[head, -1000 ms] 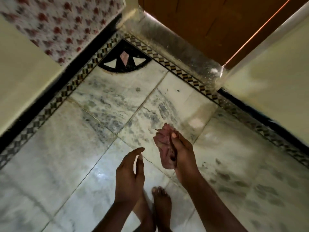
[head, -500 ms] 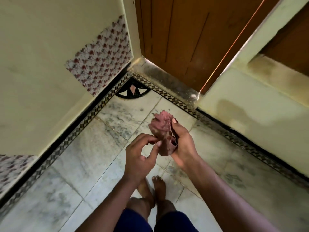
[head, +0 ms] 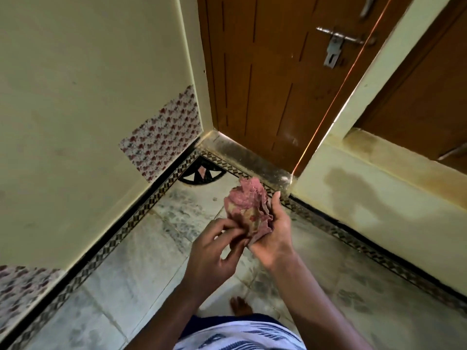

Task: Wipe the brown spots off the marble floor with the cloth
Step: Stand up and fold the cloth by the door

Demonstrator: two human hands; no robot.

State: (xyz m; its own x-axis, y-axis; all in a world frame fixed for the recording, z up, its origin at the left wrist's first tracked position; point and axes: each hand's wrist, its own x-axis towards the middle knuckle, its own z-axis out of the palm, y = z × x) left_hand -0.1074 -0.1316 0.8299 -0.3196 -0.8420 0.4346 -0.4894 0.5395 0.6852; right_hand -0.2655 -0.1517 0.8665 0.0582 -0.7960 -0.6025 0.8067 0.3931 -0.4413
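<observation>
A crumpled pink cloth [head: 246,205] is bunched up in front of me, well above the floor. My right hand [head: 274,231] cups it from the right side. My left hand [head: 214,251] pinches the cloth's lower left edge with thumb and fingertips. The marble floor [head: 141,261] below is pale grey with dark mottled patches; one small brown spot [head: 215,199] lies near the corner inlay. Other marks are too blurred to tell from the marble's veins.
A brown wooden door [head: 273,79] with a metal latch [head: 333,49] closes the far corner, above a dusty threshold [head: 242,154]. Cream walls stand left [head: 88,97] and right [head: 379,198]. A patterned border strip [head: 121,231] runs along the walls. My bare foot [head: 240,305] is below my hands.
The view has tilted up from the floor toward the door. My left hand came over from free air and took hold of the cloth's edge; both hands and the cloth rose.
</observation>
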